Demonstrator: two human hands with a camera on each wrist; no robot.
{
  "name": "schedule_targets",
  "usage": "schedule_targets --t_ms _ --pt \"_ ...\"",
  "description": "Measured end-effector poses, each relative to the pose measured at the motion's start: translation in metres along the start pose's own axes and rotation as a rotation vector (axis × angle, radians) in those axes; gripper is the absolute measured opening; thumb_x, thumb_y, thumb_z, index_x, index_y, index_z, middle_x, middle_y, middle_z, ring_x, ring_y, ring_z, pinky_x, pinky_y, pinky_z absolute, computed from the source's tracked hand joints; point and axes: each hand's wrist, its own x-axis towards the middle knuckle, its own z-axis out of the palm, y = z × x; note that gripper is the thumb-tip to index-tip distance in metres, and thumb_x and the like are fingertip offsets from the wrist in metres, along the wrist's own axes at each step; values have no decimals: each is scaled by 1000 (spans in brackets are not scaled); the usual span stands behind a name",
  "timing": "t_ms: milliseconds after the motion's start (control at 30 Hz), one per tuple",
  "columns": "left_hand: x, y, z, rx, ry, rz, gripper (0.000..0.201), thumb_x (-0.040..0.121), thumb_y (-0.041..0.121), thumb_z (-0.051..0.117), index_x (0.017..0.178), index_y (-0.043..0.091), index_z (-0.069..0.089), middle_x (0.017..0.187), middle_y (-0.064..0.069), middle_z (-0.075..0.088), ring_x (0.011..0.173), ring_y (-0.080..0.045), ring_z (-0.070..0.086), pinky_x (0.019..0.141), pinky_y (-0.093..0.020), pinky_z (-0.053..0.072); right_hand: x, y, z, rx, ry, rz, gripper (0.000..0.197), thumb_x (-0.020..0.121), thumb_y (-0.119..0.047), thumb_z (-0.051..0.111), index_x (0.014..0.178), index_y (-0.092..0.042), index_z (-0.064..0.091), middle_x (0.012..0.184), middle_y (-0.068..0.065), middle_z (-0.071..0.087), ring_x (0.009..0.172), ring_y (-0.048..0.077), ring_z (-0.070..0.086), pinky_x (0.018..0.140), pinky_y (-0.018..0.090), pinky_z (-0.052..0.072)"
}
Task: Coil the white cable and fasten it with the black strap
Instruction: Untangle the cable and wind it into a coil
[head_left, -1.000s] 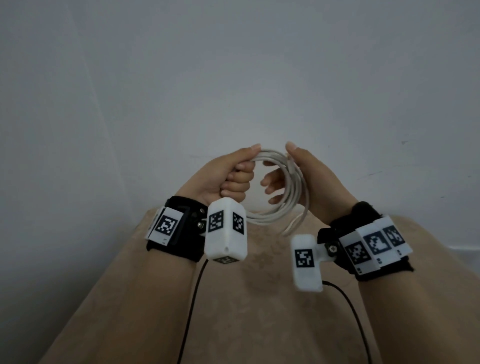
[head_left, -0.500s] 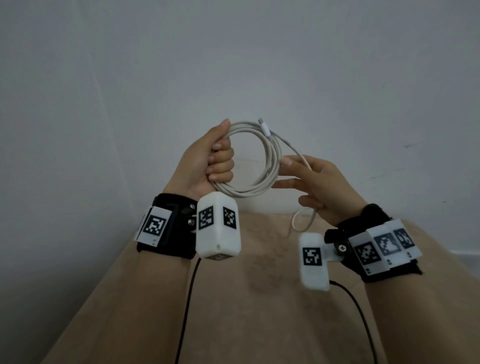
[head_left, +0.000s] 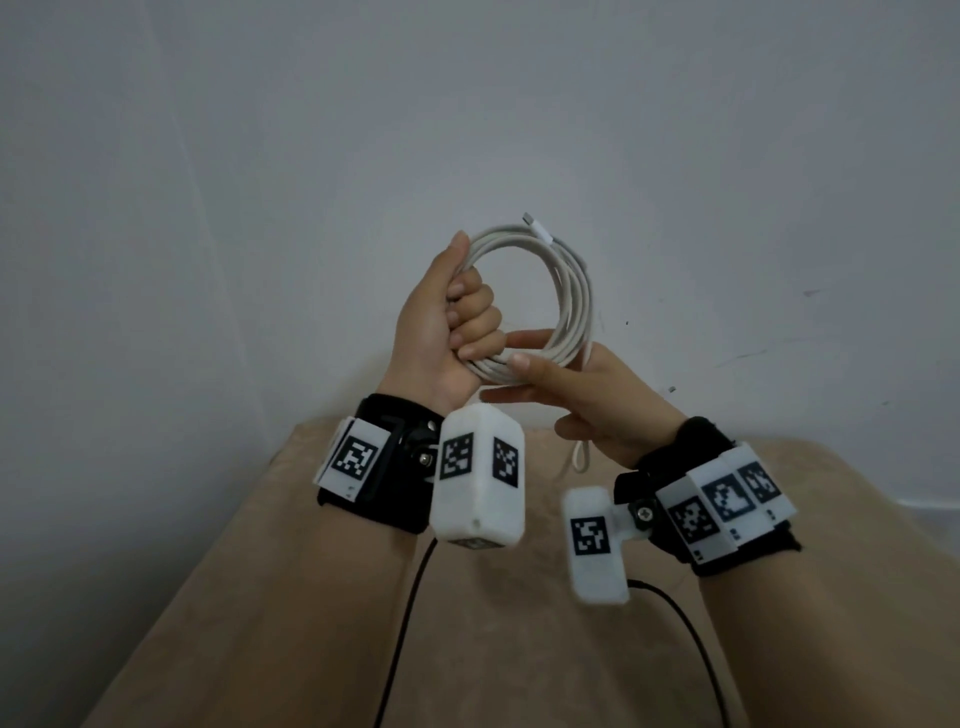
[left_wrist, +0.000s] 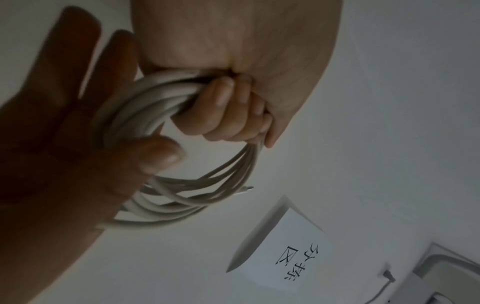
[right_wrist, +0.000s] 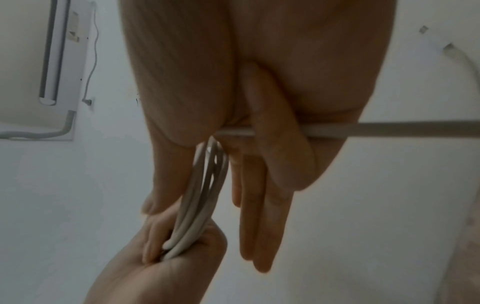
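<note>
Plain grey-white wall (head_left: 519, 104) fills the upper frame of the head view; a beige cloth-covered surface (head_left: 493, 623) occupies the lower half. At centre frame, the left hand (head_left: 441, 332) is raised with its fingers (left_wrist: 223, 109) curled tightly around one side of the coiled white cable (head_left: 566, 291), thumb laid along the top of the loops. The coil stands upright as a ring of several turns, with a connector end (head_left: 537, 226) projecting at its upper right. The right hand (head_left: 587, 395), just below and right of the coil, has its fingers (right_wrist: 257, 216) extended and nearly straight; its thumb (left_wrist: 158, 156) and fingertips touch the lower arc of the coil, and one strand of cable (right_wrist: 389, 128) runs across its palm under the little finger. A free loop of cable (head_left: 579, 457) hangs below this hand. Both wrists carry black bands with white marker-tagged camera modules (head_left: 478, 483). In the left wrist view, a paper sign (left_wrist: 283, 255) with handwritten characters hangs on the wall at lower right.
</note>
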Motion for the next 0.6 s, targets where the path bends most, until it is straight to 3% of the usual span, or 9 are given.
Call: schedule_targets --t_ms 67,133,200,267,333,400,500,600 --pt "1 -4 3 -41 5 15 53 98 39 45 50 19 32 34 7 23 24 -4 19 24 -15 17 2 0 1 85 50 -38 29 86 -34 59 99 -9 67 99 13 70 94 18 68 32 14 20" --pt "1 -8 5 -60 8 11 53 98 40 44 50 19 33 35 7 23 26 -4 20 26 -15 18 5 2 0 147 133 -54 24 88 -35 59 79 -15 66 91 19 59 73 9 57 33 16 16" --pt "1 -11 7 -35 24 9 52 98 41 45 53 19 33 37 7 23 28 -4 22 28 -16 23 9 5 -2 151 190 -63 32 93 -35 56 78 -11 69 91 20 52 59 6 41 34 15 17" --pt "3 -12 6 18 39 -11 50 98 43 44 56 18 33 38 7 25 30 -5 26 33 -17 29 11 7 -2 127 233 -62 39 94 -39 53 78 -11 76 89 18 48 57 9 29 34 15 20" --pt "3 -10 2 89 26 -55 49 98 43 43 57 17 37 39 7 30 34 -7 32 43 -19 34 10 7 -4 113 308 -40 45 95 -38 50 61 -20 74 82 15 61 58 8 36 34 13 24" --pt "3 -7 -2 201 16 -98 46 97 42 45 59 16 41 39 7 32 35 -8 35 51 -21 35 9 7 -6 92 371 -8 42 95 -36 50 63 -18 70 73 3 70 62 10 52 34 12 27" --pt "-1 1 -7 341 -14 -176 42 92 45 51 63 15 47 37 8 29 32 -6 32 41 -18 37 8 7 -11 -14 328 47 36 95 -32 51 71 -8 64 68 7 69 65 19 51 36 14 25" --pt "-6 13 -13 400 -81 -264 39 81 49 54 68 12 51 37 8 28 30 -5 30 38 -17 36 4 5 -12 -144 248 84 36 95 -31 51 72 -6 62 65 5 64 59 16 46 40 15 25"
